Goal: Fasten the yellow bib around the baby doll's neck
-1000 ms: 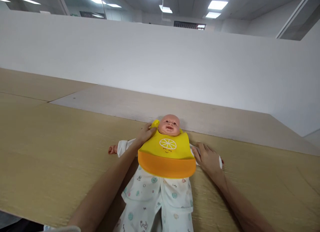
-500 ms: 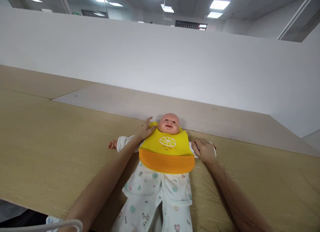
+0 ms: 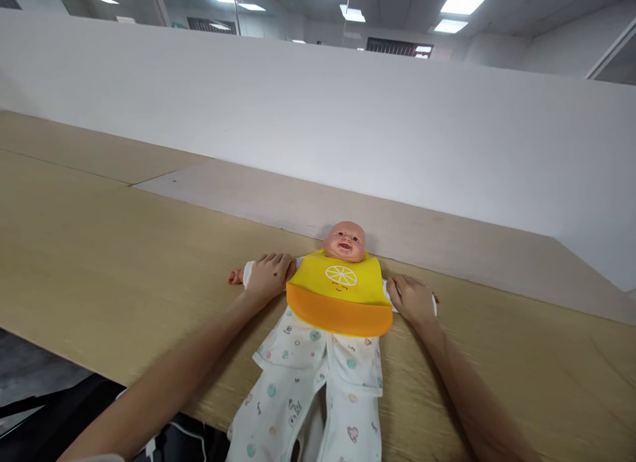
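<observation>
A baby doll (image 3: 344, 241) lies on its back on a wooden table (image 3: 99, 263), dressed in a white printed romper (image 3: 318, 376). A yellow and orange bib (image 3: 340, 293) with a lemon print covers its chest. My left hand (image 3: 268, 275) rests on the doll's sleeved arm left of the bib, fingers curled over it. My right hand (image 3: 412, 299) lies on the doll's other arm at the bib's right edge, fingers bent down onto the sleeve.
A white partition wall (image 3: 348, 130) runs along the far side of the table. A paler board (image 3: 278, 200) lies behind the doll's head. The table's near edge runs at lower left, with a dark floor below it.
My left hand has come down from the bib's neck strap beside the doll's head onto the doll's arm. My right hand stays on the other arm. The view has shifted slightly.
</observation>
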The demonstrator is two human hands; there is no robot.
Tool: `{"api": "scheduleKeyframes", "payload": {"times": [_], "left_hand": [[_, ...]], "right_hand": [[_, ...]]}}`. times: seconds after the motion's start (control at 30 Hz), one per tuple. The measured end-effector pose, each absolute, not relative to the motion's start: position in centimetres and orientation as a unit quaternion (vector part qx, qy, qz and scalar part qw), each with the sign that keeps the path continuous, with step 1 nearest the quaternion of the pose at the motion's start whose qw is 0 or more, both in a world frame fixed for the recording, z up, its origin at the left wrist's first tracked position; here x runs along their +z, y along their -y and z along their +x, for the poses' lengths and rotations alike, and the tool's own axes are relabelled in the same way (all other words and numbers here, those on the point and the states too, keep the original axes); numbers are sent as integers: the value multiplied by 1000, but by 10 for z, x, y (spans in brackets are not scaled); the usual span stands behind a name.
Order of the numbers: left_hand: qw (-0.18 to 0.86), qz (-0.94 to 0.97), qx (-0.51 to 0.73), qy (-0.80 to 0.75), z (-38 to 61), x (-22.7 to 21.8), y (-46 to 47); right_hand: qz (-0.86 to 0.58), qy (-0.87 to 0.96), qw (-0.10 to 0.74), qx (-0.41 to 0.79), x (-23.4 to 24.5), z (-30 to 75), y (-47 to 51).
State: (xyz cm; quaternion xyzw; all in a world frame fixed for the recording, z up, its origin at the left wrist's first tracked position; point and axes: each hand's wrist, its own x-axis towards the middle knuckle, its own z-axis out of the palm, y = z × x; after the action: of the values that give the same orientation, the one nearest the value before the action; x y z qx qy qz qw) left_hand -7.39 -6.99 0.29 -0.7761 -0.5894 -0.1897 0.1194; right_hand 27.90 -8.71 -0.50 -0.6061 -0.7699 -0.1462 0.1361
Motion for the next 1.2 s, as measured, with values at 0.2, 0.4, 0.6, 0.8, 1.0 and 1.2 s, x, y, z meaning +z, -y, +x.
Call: {"api": "scheduleKeyframes", "payload": {"times": [0.2, 0.4, 0.6, 0.8, 1.0, 1.2], "left_hand": [[135, -800, -191, 553, -81, -2, 48], [139, -815, -221, 517, -86, -6, 44], [120, -813, -280, 496, -82, -11, 54], [90, -858, -290, 415, -76, -9, 62], [44, -870, -274, 407, -73, -8, 66], [-36, -832, -319, 453, -71, -13, 65]], "right_hand": [[-631, 754, 117, -143, -2, 278, 93], [-621, 756, 127, -163, -2, 276, 96], [-611, 755, 156, -180, -6, 274, 99], [-528, 792, 238, -192, -16, 274, 98], [-487, 839, 233, -67, -12, 268, 102], [-488, 706, 407, 313, 1, 261, 109]]}}
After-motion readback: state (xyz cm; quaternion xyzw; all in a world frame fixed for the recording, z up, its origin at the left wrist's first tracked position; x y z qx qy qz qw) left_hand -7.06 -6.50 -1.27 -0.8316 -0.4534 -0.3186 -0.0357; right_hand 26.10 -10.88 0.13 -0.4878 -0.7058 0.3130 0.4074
